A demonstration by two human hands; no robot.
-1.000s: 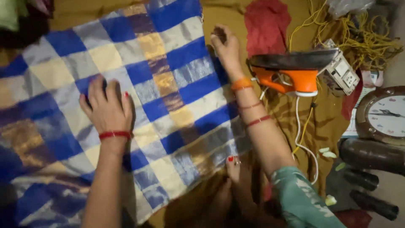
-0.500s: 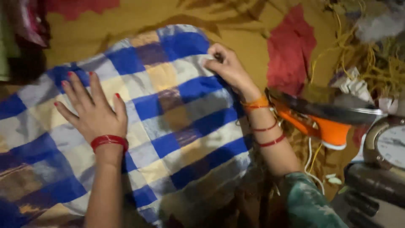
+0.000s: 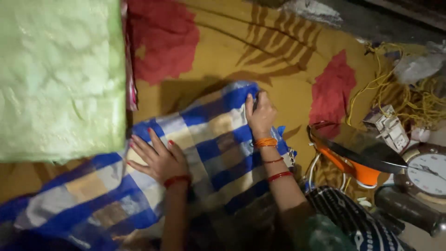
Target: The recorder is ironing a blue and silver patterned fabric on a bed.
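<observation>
A blue, white and gold checked cloth [image 3: 213, 139] lies spread over a mustard-yellow sheet with red patches [image 3: 278, 60]. My left hand [image 3: 158, 157] rests flat on the cloth's left part, fingers spread, a red bangle at the wrist. My right hand [image 3: 260, 114] pinches the cloth's far upper corner between fingers and thumb; orange and red bangles ring that wrist.
A pale green folded fabric [image 3: 60, 79] fills the upper left. An orange iron [image 3: 360, 155] stands on its heel to the right, its cord trailing down. Beside it are a round clock [image 3: 429, 174], a white socket box [image 3: 388, 125], tangled yellow cord [image 3: 409, 97] and a dark cylinder [image 3: 409, 209].
The view has swung up and left, bringing the green fabric in. My right hand has stayed at the cloth's corner and pulled it along; my left hand still presses the cloth flat.
</observation>
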